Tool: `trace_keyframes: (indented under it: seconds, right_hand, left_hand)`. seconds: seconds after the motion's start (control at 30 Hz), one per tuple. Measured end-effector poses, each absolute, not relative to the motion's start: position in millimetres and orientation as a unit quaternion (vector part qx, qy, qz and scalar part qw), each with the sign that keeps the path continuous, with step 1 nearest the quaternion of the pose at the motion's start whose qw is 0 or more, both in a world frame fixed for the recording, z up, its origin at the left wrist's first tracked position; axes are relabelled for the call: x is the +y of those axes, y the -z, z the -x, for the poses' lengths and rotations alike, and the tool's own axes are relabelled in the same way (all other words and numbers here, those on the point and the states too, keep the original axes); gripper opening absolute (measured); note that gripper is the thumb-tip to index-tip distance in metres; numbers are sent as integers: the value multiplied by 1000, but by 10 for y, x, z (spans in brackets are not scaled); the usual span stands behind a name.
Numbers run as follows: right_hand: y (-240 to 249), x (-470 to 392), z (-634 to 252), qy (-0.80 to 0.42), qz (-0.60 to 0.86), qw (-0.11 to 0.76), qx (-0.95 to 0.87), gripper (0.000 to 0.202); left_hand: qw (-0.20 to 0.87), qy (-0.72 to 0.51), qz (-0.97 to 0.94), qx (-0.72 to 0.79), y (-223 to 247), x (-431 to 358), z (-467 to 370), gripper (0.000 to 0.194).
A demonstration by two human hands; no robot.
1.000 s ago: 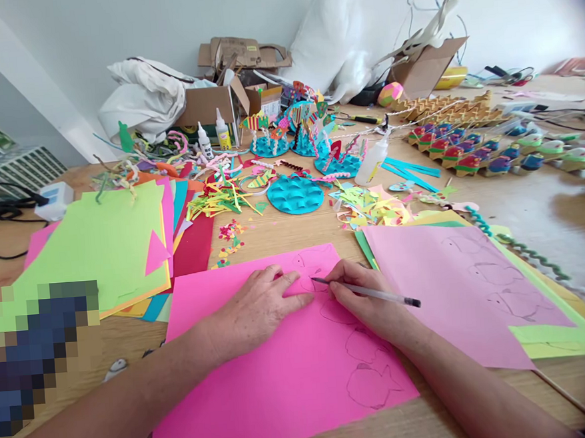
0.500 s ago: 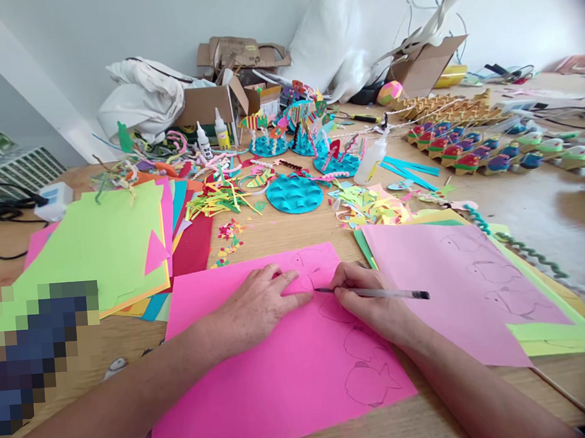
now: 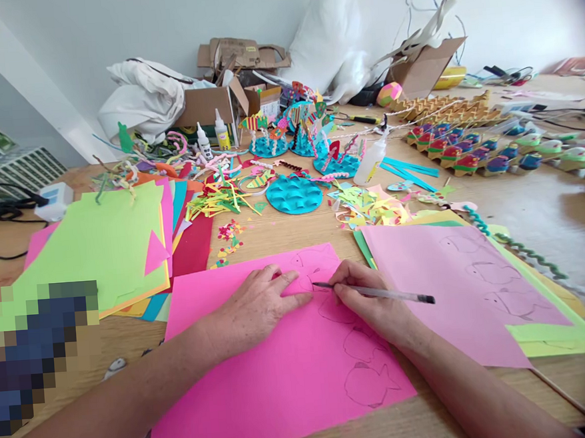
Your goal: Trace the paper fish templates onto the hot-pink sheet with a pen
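Observation:
A bright pink sheet of paper lies in front of me, with several fish outlines drawn down its right side. My left hand rests flat on the sheet, fingers apart, beside the upper drawings. Pinched in my right hand is a pen with a clear barrel, its tip touching the paper at a fish outline near the top. Part of the drawings is hidden under my right hand. To the right, a pale pink sheet with more drawn fish lies on green and yellow sheets.
Stacked coloured paper lies at the left. Behind my hands are a blue scalloped disc, paper scraps, a glue bottle and fish decorations on blue bases. Painted egg-carton pieces stand at the back right; cardboard boxes sit by the wall.
The pen tip has shifted very slightly left and up along the fish outline, and the pen's back end has dipped a little. My left hand stays in place.

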State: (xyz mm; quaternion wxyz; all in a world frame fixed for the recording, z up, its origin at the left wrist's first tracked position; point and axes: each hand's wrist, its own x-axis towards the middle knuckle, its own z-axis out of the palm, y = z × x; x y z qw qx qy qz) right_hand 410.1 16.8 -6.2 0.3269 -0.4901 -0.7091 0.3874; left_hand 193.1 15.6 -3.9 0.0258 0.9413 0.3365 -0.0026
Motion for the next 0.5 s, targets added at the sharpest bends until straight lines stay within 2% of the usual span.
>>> trace_keyframes:
  seconds: [0.5]
  right_hand:
    - [81, 166, -4028, -345, 503, 313, -728, 8]
  left_hand:
    - [17, -1, -943, 331, 100, 169, -1924, 41]
